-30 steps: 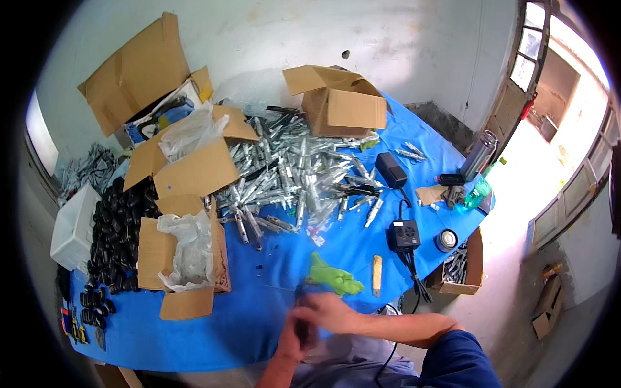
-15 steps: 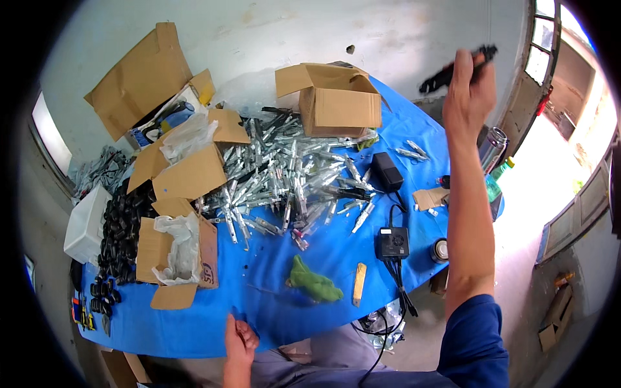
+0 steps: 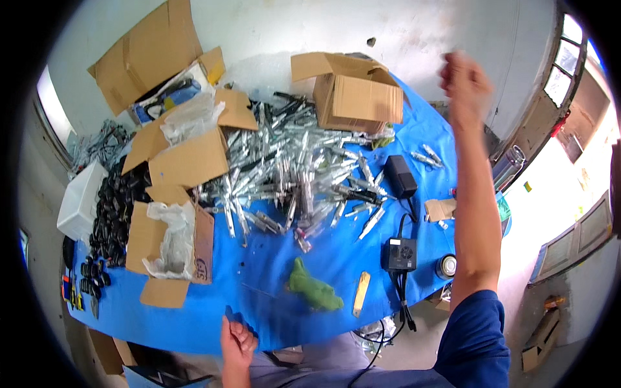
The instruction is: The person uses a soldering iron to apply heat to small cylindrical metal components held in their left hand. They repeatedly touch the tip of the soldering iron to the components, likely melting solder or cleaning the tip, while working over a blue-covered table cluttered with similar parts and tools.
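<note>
At the table's front edge my left hand (image 3: 238, 341) rests with its fingers curled into the palm and the thumb up; nothing shows in it. My right hand (image 3: 466, 84) is stretched far out, raised in front of the wall beyond the table's far right edge. Motion smears its fingers, and no object shows in it. A green cloth (image 3: 315, 288) lies on the blue-covered table (image 3: 259, 317), ahead of my left hand. Beyond the cloth spreads a large heap of silver and black pen-shaped parts (image 3: 297, 174), many in clear wrappers.
An open cardboard box (image 3: 365, 102) stands behind the heap; another box (image 3: 204, 249), lined with plastic, stands at left beside black parts (image 3: 107, 226). To the right are a black power adapter (image 3: 400, 176), a small black device (image 3: 400, 254), a wooden strip (image 3: 361, 294) and a tin (image 3: 446, 266).
The black object that my right hand held up is out of sight now. My right hand remains raised in nearly the same place. The view has shifted slightly; my left hand stays put.
</note>
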Demonstrator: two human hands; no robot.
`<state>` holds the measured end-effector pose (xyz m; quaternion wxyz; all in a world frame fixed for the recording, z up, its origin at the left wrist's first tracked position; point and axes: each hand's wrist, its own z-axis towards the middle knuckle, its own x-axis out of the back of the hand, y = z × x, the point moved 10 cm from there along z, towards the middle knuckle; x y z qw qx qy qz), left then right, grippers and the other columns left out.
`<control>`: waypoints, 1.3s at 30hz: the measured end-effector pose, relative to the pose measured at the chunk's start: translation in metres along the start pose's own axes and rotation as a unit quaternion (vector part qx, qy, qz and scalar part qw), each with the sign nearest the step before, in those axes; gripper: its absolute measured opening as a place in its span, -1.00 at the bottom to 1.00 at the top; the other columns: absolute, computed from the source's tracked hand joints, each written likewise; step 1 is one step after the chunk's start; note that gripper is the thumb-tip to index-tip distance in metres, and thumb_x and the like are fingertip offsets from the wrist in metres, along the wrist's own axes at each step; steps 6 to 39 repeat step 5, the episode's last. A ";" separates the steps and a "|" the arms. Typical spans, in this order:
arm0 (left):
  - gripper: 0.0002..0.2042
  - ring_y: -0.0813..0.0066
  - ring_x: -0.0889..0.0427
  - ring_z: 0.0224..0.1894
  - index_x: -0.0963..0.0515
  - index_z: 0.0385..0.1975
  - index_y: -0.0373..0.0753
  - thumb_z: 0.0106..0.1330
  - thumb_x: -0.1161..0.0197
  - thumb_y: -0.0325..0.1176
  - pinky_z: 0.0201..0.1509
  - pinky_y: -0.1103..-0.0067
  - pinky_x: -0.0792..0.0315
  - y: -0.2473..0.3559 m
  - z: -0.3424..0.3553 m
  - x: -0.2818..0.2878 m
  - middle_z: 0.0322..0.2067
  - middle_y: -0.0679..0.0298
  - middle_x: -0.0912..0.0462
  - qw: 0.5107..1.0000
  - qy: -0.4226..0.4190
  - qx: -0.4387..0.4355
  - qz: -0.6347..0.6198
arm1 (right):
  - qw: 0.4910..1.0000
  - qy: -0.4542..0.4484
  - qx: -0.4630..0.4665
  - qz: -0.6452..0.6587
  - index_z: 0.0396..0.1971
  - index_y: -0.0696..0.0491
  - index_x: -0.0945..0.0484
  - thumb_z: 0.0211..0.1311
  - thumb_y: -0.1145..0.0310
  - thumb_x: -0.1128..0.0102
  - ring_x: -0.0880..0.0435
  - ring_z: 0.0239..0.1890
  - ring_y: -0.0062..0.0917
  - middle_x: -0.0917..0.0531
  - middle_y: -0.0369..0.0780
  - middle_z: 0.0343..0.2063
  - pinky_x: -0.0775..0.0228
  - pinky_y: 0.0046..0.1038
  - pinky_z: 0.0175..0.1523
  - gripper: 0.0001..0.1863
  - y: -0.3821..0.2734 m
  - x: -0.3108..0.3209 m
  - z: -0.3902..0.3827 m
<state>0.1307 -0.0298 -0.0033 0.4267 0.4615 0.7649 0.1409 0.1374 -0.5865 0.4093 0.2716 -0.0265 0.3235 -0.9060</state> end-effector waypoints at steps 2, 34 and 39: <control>-0.54 0.58 -0.18 -0.85 -0.33 -0.72 -0.06 0.38 0.08 0.08 -0.78 0.62 -0.04 0.002 0.004 -0.004 -0.79 0.41 -0.29 0.999 -0.037 -0.008 -0.003 | 0.994 0.008 0.100 0.038 -0.25 0.15 -0.59 0.30 0.14 -0.09 -0.47 -0.57 -0.71 -0.57 -0.30 -0.56 -0.26 -0.67 -0.50 -0.66 -0.064 0.031 -0.041; -0.55 0.59 -0.15 -0.85 -0.31 -0.70 -0.08 0.41 0.09 0.03 -0.77 0.63 -0.04 -0.001 0.009 -0.006 -0.79 0.41 -0.26 0.999 -0.045 -0.003 0.012 | 0.940 -0.079 0.053 0.327 -0.07 0.19 -0.50 0.33 0.23 0.02 -0.51 -0.48 -0.58 -0.56 -0.20 -0.41 -0.27 -0.64 -0.45 -0.64 -0.110 0.048 -0.086; -0.55 0.59 -0.15 -0.85 -0.31 -0.70 -0.08 0.41 0.09 0.03 -0.77 0.63 -0.04 -0.001 0.009 -0.006 -0.79 0.41 -0.26 0.999 -0.045 -0.003 0.012 | 0.940 -0.079 0.053 0.327 -0.07 0.19 -0.50 0.33 0.23 0.02 -0.51 -0.48 -0.58 -0.56 -0.20 -0.41 -0.27 -0.64 -0.45 -0.64 -0.110 0.048 -0.086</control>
